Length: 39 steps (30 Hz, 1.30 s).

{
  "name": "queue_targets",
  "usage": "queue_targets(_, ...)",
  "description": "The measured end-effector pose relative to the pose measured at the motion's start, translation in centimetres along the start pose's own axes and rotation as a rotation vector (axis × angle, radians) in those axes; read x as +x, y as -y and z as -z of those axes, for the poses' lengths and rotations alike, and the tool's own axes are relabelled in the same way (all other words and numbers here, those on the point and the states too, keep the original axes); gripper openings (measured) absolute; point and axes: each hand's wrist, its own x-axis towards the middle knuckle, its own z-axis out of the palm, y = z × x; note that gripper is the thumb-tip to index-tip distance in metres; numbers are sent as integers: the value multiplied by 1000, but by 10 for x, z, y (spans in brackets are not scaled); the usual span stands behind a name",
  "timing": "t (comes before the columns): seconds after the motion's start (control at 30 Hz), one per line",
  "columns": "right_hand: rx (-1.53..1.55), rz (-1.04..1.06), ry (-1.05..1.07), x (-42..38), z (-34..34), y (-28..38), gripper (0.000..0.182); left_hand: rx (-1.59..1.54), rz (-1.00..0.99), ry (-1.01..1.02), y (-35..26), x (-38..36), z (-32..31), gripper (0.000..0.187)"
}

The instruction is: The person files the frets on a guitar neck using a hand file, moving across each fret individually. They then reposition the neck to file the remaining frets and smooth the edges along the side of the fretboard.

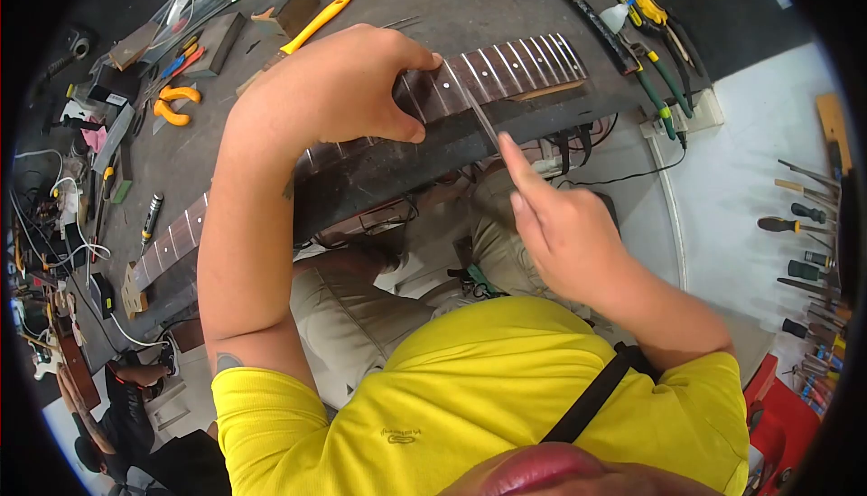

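Observation:
A dark guitar fretboard [485, 73] with metal frets and white dots lies along the bench edge. My left hand [379, 80] lies across it, thumb and forefinger spread against its two long edges and pressing on it. Closed around the near end of a slim metal file [481, 115] is my right hand [555, 216], its forefinger stretched along the tool. The file's far end rests across the fretboard at a fret, right of my left hand. My left forearm hides part of the neck.
A hammer [578, 8], yellow-black pliers [646, 10] and green-handled cutters [664, 89] lie at the bench's right. A yellow-handled brush [321, 20] and orange-handled pliers [173, 106] lie beyond my left arm. Another person [117, 415] is at the lower left.

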Motion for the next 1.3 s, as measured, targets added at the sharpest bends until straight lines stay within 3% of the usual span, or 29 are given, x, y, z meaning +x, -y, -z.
queue_targets(0.2, 16, 19, -53, 31, -9, -5, 65, -22, 80, 50, -12, 1, 7, 77)
queue_targets(0.4, 58, -1, -45, -12, -7, -2, 63, -5, 83, 40, -6, 1, 3, 78)
queue_targets(0.53, 10, 42, -95, 32, -8, -5, 62, -20, 58, 46, -9, 2, 3, 77)
queue_targets(0.6, 19, -29, -10, 47, 3, 4, 60, -55, 115, 89, -11, 3, 9, 78)
queue_targets(0.7, -11, -53, 51, 16, 11, 11, 57, -40, 77, 65, -8, 2, 6, 77)
queue_targets(0.83, -25, -27, -1, 33, 6, 4, 57, -31, 102, 101, -10, 1, 3, 76)
queue_targets(0.93, -7, -35, -24, 54, 5, 0, 62, 4, -15, -17, -1, 1, 0, 75)
queue_targets(1.07, 42, -52, -13, 15, 10, 9, 58, -7, 84, 32, -13, 1, 8, 76)
queue_targets(1.3, -10, -31, -12, 54, 10, 3, 55, 13, 20, 1, -3, 0, 0, 76)
